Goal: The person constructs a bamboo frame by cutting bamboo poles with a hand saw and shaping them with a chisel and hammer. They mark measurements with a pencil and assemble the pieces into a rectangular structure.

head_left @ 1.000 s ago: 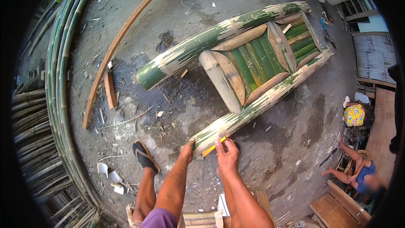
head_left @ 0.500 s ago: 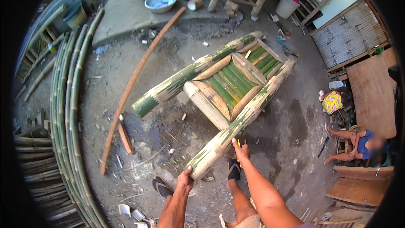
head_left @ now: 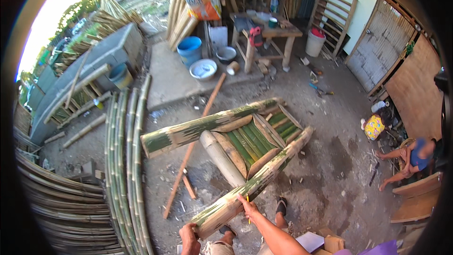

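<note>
A bamboo frame slants across the middle, made of two thick, partly peeled green poles, the far pole (head_left: 188, 134) and the near pole (head_left: 271, 174). Between them lie a peeled crosspiece (head_left: 222, 158) and panels of green slats (head_left: 246, 142) edged with split bamboo. My left hand (head_left: 189, 239) is closed around the near pole's lower-left end. Farther up that pole, my right hand (head_left: 249, 208) is closed on a slim yellow pencil (head_left: 248, 216) and touches the pole's side. Some of its fingers are hidden.
Long green bamboo poles (head_left: 125, 160) lie at left, beside stacked bamboo (head_left: 71, 208). A wooden strip (head_left: 193, 148) passes under the frame. Basins, a blue bucket (head_left: 189, 51) and a wooden table (head_left: 278, 32) stand behind. One person (head_left: 415, 156) sits at right, near another in yellow (head_left: 374, 126).
The view has tilted up, showing more of the yard behind. The frame has shifted left against the ground, its far pole now crossing the wooden strip. Both hands stay at the near pole.
</note>
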`<state>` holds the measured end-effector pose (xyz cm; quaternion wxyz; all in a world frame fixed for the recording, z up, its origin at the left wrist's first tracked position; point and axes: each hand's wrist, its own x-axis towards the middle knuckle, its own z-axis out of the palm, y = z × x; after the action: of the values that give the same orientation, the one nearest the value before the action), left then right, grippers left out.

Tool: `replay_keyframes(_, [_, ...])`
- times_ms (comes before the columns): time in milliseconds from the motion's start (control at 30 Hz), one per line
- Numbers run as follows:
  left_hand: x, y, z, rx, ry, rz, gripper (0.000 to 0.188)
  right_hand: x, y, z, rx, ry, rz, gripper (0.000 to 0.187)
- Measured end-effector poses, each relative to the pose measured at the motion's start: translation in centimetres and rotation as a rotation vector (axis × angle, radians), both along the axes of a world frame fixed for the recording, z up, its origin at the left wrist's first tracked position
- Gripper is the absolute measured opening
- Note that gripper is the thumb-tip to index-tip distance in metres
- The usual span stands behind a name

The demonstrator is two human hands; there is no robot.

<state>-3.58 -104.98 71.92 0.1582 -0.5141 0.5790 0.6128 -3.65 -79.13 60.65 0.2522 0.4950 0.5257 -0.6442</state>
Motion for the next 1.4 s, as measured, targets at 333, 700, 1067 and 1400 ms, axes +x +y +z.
replay_keyframes(333, [-10.2,18.1,30.6,0.357,0.659,-0.56,0.02,-6.5,16.6,23.3,-0.112,0.388,0.012,0.077])
replay_keyframes(700, [-25.1,42.1,46.4,-0.76,1.057,-0.941,0.051,-16.7,30.6,35.9,0.041,0.707,0.114,0.097])
replay_keyframes(1067, [-33.8,61.7,54.1,-1.06,1.273,-1.0,0.035,-23.9,43.7,39.7,0.066,0.812,-0.096,0.085])
replay_keyframes(1400, [-30.5,78.4,56.8,-1.2,1.624,-1.166,0.03,-20.4,58.5,44.8,0.942,0.762,-0.026,0.061])
